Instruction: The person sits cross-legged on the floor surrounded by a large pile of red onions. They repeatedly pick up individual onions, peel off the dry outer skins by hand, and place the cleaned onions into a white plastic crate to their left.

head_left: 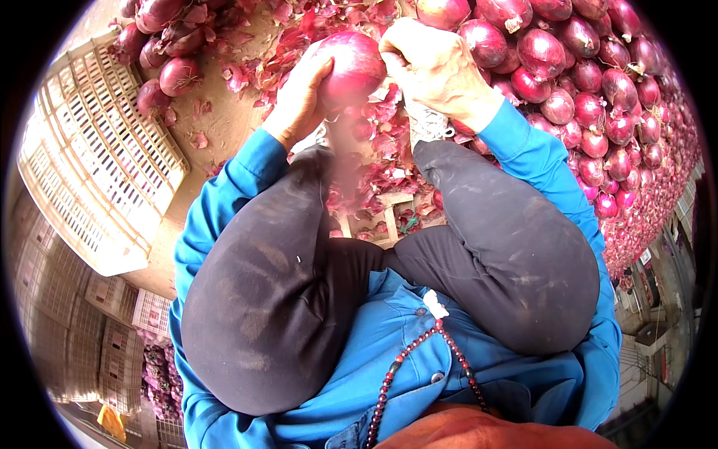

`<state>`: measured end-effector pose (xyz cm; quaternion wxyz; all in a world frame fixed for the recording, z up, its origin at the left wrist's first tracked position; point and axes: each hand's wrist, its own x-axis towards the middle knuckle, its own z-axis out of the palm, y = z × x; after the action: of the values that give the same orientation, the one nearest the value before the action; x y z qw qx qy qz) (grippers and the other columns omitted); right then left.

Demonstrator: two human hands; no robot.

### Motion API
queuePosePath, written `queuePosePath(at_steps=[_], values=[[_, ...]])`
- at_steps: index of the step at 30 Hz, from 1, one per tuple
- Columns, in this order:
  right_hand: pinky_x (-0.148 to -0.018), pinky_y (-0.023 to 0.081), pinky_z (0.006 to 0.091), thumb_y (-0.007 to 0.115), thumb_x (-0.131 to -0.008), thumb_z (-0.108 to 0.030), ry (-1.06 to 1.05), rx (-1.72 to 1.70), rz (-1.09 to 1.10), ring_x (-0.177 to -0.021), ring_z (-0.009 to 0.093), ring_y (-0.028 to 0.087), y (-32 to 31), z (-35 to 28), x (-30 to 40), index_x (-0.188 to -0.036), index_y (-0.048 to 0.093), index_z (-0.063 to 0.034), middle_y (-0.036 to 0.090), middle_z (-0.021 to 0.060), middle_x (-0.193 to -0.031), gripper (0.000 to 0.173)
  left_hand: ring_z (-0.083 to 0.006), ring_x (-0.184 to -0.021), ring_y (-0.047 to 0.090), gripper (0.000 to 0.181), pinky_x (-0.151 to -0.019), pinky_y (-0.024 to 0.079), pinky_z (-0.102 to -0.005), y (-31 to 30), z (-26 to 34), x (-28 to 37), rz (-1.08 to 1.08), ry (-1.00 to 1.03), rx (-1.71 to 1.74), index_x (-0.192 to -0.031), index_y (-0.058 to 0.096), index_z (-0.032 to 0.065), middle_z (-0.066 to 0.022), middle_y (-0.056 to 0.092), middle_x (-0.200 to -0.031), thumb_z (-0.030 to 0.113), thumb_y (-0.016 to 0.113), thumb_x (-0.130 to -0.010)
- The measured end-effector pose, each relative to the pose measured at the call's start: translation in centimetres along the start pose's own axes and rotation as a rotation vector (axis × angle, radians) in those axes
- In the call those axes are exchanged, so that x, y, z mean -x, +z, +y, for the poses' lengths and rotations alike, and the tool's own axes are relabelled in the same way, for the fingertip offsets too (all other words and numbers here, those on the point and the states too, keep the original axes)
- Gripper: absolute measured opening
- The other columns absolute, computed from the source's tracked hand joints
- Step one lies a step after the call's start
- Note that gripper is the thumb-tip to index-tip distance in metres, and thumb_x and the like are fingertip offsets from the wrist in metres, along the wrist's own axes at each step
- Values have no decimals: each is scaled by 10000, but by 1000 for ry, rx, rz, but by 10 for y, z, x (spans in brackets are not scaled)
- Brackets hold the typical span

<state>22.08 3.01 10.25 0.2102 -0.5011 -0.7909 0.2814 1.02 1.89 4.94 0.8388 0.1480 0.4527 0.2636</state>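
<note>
A large red onion [352, 66] rests in my left hand [305, 92], with the thumb along its near left side. Close against the onion's right side is my right hand [435, 67], its fingers curled together and the thumb tucked in. Whether a scrap of skin is pinched between those fingertips is hidden. Loose papery onion skins [381, 163] cover the floor below and between my shoes. To the right, beside my right forearm, a big heap of red onions [586, 84] rises.
A white slatted plastic crate [104, 151] lies tilted at the left, near a smaller onion pile [179, 76]. Stacked crates [73, 314] and filled purple net sacks [161, 376] stand at lower left. A wooden slatted piece [390, 219] lies between my knees.
</note>
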Motion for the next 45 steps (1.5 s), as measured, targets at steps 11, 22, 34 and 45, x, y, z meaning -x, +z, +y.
queuePosePath(at_steps=[11, 22, 34, 45], values=[[-668, 510, 405, 659, -829, -186, 66, -99, -55, -711, 314, 629, 0, -6, -1, -896, 562, -50, 617, 128, -781, 180, -259, -1096, 601, 646, -945, 491, -375, -11, -1, -6, 53, 395, -680, -1335, 460, 129, -146, 595, -1204, 387, 718, -802], [-648, 506, 363, 632, -816, -128, 208, -310, -187, -668, 272, 635, 2, 4, -1, -852, 558, -14, 629, 136, -725, 141, -275, -1106, 599, 654, -953, 486, -393, -11, -2, 0, 47, 406, -831, -1335, 462, 154, -141, 585, -1222, 365, 728, -776], [-645, 484, 426, 601, -806, -124, 202, -193, -143, -659, 325, 603, 5, 6, -1, -823, 540, -29, 584, 156, -698, 114, -263, -1061, 617, 655, -921, 504, -381, -7, 0, -1, 77, 430, -759, -1325, 465, 155, -144, 600, -1191, 372, 732, -768], [-701, 499, 456, 588, -793, -97, 83, 157, -131, -789, 368, 613, 39, 70, 36, -931, 520, -39, 585, 170, -799, 164, -247, -1175, 556, 439, -1013, 460, -442, -13, -4, 0, 0, 119, 247, -1351, 436, 57, -107, 551, -1287, 267, 488, -969]])
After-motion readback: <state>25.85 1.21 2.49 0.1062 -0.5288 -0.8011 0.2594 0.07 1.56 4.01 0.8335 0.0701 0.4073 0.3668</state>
